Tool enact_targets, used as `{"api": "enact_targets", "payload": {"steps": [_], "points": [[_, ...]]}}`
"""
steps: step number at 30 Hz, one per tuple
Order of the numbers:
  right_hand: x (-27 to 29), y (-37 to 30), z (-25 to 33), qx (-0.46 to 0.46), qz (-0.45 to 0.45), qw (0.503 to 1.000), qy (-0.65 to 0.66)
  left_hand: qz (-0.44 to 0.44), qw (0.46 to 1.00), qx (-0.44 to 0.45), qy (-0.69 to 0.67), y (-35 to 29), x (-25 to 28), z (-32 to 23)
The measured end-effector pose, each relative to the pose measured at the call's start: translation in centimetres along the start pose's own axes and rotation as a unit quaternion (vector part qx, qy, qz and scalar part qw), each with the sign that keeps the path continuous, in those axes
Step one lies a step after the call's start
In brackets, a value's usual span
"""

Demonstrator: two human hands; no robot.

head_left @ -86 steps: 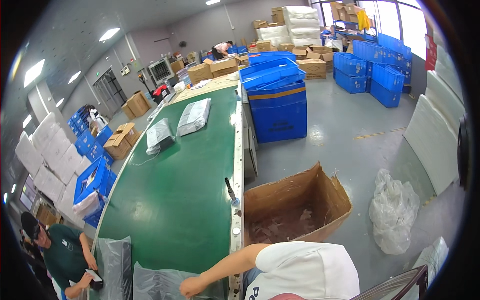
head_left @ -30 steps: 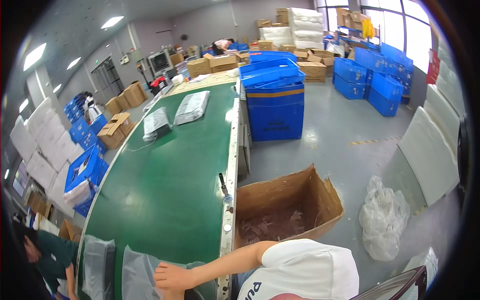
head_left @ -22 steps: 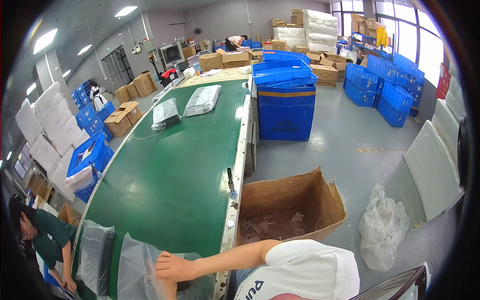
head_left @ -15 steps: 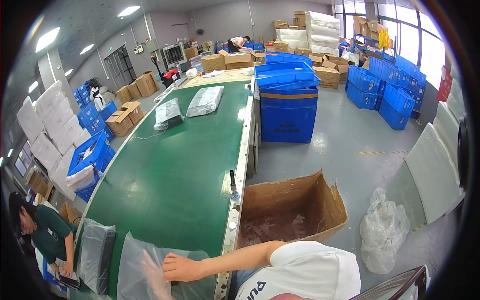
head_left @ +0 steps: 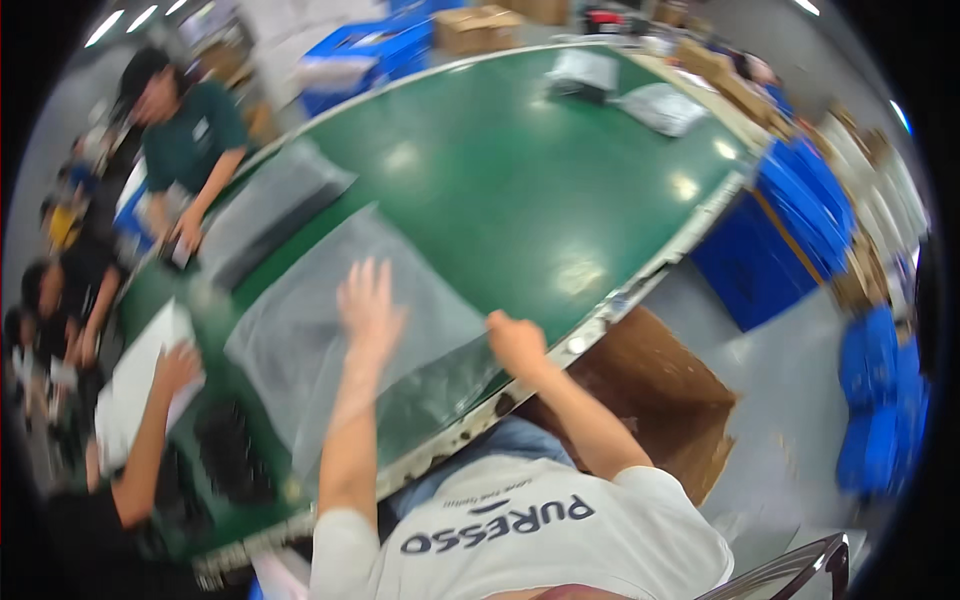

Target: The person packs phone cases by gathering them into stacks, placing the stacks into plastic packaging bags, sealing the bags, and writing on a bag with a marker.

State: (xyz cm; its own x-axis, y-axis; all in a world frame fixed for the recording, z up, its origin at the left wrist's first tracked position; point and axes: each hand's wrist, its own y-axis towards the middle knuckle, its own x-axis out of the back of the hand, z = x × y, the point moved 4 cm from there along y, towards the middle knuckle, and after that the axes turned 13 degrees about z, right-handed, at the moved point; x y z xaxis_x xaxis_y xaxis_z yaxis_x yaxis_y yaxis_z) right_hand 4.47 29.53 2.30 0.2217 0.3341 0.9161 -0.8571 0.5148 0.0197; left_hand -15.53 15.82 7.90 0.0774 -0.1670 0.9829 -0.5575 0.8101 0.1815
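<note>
- Apparently, the step in hand is opening out a translucent plastic bag (head_left: 310,310), which lies broad and flat on the green surface (head_left: 470,180), close to its near edge.
- The next move seems to call for parting the bag's two layers at an edge while the rest lies flat; film this thin probably clings and creases.
- The left hand (head_left: 373,308) is spread, fingers apart and pointing toward the bag's far corner; whether it lies over the film or inside it, I cannot tell through the blur and haze.
- The right hand (head_left: 518,345), at the bag's right corner, is curled nearly into a fist and looks to be pinching the edge there, though the contact itself is blurred.
- Left of the bag and farther off lies a grey-wrapped parcel (head_left: 270,205); also left of the bag, a co-worker's hand (head_left: 178,368) touches a white sheet (head_left: 135,395).
- Right of the bag, off the surface, stands a cardboard box (head_left: 650,370).
</note>
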Motion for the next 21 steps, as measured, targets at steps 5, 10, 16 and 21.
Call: {"api": "enact_targets", "payload": {"steps": [5,10,16,21], "points": [[-1.1,-1.5,-1.8,0.047,0.028,0.996,0.066,0.085,0.992,0.083,-0.036,-1.6,-1.6,0.9],[0.7,-1.5,0.8,0.076,-0.038,0.995,-0.045,0.011,0.996,0.064,-0.054,-2.3,-4.6,1.8],[2.4,1.8,9.4,0.399,-0.085,0.910,-0.070,-0.039,0.984,0.025,-0.170,-2.4,-3.6,2.0],[-1.4,5.3,8.2,0.493,0.020,0.854,-0.164,-0.087,0.964,0.122,-0.219,-11.5,-4.7,2.8]]}}
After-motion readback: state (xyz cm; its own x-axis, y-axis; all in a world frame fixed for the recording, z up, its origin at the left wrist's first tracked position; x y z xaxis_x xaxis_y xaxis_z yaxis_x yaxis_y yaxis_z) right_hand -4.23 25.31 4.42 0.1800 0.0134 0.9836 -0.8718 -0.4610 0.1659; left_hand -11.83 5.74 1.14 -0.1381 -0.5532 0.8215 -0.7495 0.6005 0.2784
